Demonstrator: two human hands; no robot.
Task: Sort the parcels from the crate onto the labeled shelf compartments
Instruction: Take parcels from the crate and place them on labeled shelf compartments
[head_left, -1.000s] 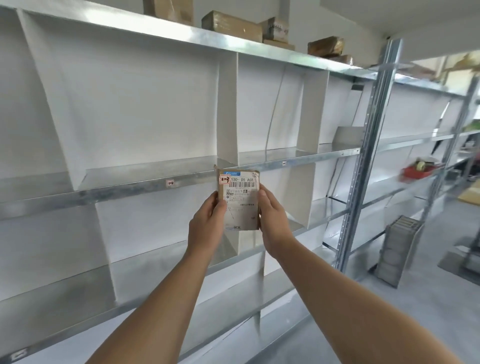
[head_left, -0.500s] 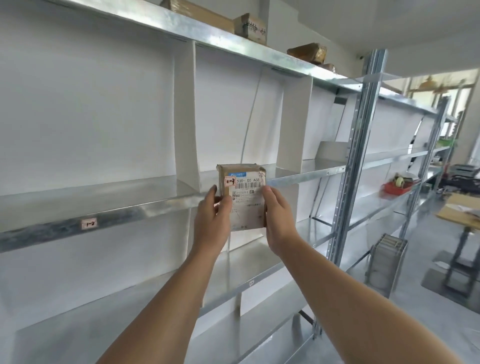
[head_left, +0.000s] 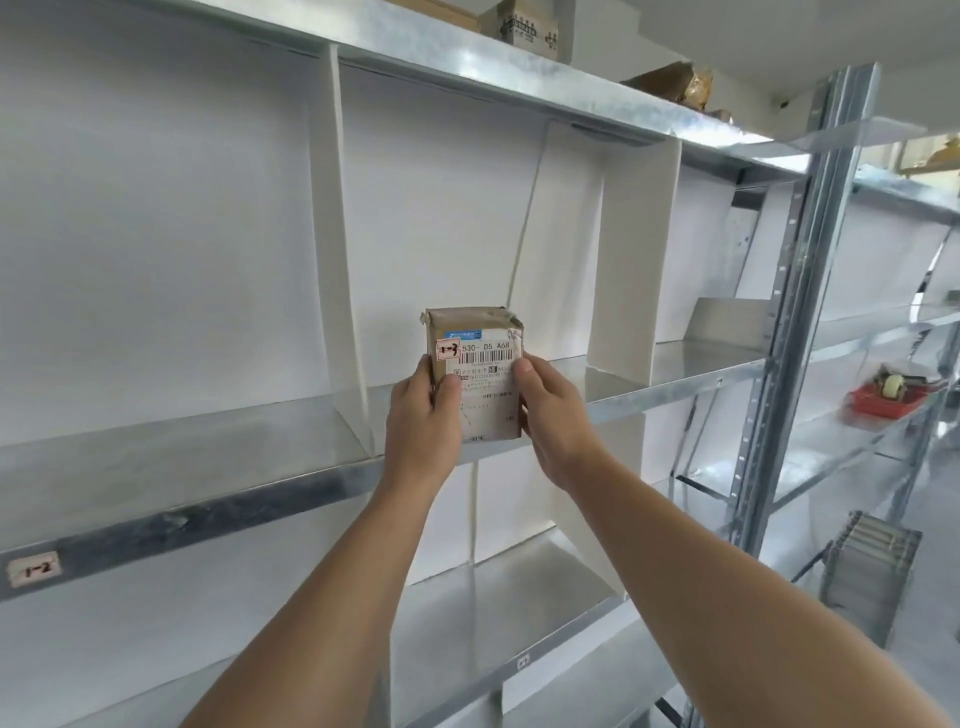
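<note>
Btwn 2 hands: 1 parcel

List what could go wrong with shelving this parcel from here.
1. Mis-sorting: the pink sticker on the small brown cardboard parcel seems to read 1-3, but the only readable white shelf tag, far left, says 1-2.
2. Dropping: the left hand and right hand pinch it by its sides only, in front of the grey metal shelf edge.

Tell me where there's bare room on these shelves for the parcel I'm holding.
The middle shelf is bare behind the parcel, between the left divider and the right divider. The bay above the 1-2 label, left of that, is bare too. The top shelf is crowded with boxes.
</note>
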